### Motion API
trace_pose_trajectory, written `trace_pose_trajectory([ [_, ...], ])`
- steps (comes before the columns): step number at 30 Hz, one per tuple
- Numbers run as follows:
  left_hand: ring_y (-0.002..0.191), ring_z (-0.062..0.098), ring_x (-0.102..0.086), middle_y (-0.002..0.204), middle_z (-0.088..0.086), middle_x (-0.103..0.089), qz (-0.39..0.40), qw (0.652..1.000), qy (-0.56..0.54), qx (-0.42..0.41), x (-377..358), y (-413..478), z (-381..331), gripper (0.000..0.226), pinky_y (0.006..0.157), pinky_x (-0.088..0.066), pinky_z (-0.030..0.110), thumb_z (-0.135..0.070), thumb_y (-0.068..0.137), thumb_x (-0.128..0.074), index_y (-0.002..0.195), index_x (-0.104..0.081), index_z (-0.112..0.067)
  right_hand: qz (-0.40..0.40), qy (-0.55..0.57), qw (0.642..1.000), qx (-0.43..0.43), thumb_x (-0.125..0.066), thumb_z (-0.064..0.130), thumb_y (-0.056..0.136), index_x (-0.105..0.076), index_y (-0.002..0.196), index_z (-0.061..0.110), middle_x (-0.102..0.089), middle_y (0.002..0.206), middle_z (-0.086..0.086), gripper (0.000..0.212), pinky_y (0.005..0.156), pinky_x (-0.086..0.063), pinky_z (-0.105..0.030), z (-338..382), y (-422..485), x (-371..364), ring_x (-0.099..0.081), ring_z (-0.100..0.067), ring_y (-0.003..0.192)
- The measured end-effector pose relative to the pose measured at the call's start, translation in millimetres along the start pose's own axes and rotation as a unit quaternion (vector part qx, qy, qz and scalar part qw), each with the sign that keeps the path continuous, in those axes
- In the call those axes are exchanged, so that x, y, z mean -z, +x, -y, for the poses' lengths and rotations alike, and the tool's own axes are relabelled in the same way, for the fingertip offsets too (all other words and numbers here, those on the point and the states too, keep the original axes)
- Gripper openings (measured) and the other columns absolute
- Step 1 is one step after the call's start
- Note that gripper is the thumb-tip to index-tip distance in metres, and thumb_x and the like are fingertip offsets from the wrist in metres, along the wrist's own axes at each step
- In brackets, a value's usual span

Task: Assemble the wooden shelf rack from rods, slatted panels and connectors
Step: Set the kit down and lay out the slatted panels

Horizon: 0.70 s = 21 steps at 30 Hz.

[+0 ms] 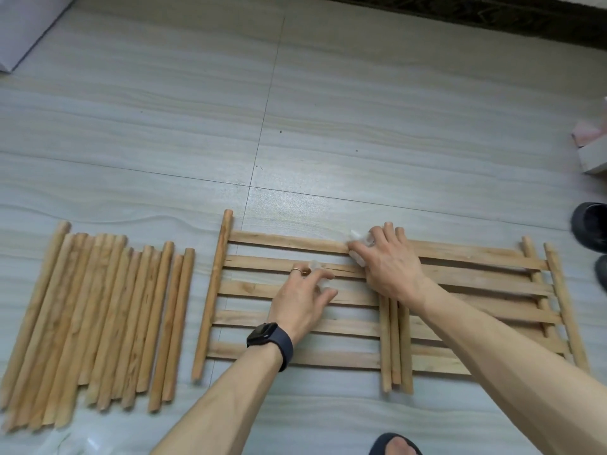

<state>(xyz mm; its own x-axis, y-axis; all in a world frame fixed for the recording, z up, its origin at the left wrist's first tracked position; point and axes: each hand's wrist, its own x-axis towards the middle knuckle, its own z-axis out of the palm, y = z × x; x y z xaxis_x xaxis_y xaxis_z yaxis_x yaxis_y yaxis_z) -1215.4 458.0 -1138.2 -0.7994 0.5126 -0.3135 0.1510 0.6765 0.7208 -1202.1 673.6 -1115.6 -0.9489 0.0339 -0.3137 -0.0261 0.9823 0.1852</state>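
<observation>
Pale slatted panels point(328, 356) lie flat on the floor point(361, 126), rods point(98, 323) alongside. Palms down: left hand point(300, 300) pinches a clear connector point(323, 284); right hand point(391, 266) grips further connectors point(356, 237).

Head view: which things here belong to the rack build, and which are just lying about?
Job: loose rods; slatted panels; clear connectors, held in the left hand and right hand.
Lying about: white box; pink and white item; dark shoes; sandal.
</observation>
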Motion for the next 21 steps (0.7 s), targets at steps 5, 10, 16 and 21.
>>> trace_pose_trajectory([
  [5, 0.082, -0.006, -0.062, 0.127, -0.009, -0.047, -0.068, 0.993, -0.089, 0.034, 30.3, -35.8, 14.7, 0.024, 0.078, -0.045, 0.006, -0.048, 0.091, -0.068, 0.115, -0.066, -0.045, 0.015, 0.089, 0.994, -0.061, -0.045, 0.017, 0.095, -0.043, 0.141, 0.034, -0.036, 0.143, -0.025, 0.049, 0.124, -0.002, -0.061, 19.1, -20.4, 1.2, -0.015, -0.052, 0.148],
  [10, 0.084, 0.000, -0.061, 0.120, -0.020, -0.049, -0.182, 0.969, -0.135, 0.096, 87.6, -118.2, 66.3, 0.021, 0.076, -0.042, 0.004, -0.047, 0.089, -0.071, 0.107, -0.065, -0.057, 0.096, 0.290, 0.952, 0.012, -0.052, 0.023, 0.095, -0.046, 0.140, 0.039, -0.047, 0.125, -0.009, 0.048, 0.092, -0.050, -0.038, 76.2, -37.8, 42.9, -0.062, -0.031, 0.103],
  [16, 0.104, 0.004, -0.049, 0.117, -0.017, -0.056, -0.324, 0.913, -0.028, 0.246, 164.6, -247.4, 160.4, 0.022, 0.091, -0.044, 0.027, -0.050, 0.087, -0.070, 0.109, -0.064, -0.049, 0.235, 0.190, 0.924, 0.234, -0.046, 0.029, 0.089, -0.046, 0.138, 0.046, -0.050, 0.125, 0.000, 0.052, 0.092, -0.051, -0.035, 198.3, -57.7, 99.6, -0.060, -0.028, 0.114],
  [21, 0.116, 0.017, -0.049, 0.113, -0.008, -0.061, -0.367, 0.854, -0.058, 0.363, 185.2, -328.7, 219.2, 0.029, 0.096, -0.043, 0.033, -0.042, 0.089, -0.072, 0.115, -0.062, -0.038, 0.256, 0.189, 0.905, 0.281, -0.045, 0.028, 0.094, -0.049, 0.140, 0.040, -0.056, 0.132, -0.005, 0.047, 0.097, -0.050, -0.038, 302.0, -68.9, 100.4, -0.057, -0.030, 0.119],
])
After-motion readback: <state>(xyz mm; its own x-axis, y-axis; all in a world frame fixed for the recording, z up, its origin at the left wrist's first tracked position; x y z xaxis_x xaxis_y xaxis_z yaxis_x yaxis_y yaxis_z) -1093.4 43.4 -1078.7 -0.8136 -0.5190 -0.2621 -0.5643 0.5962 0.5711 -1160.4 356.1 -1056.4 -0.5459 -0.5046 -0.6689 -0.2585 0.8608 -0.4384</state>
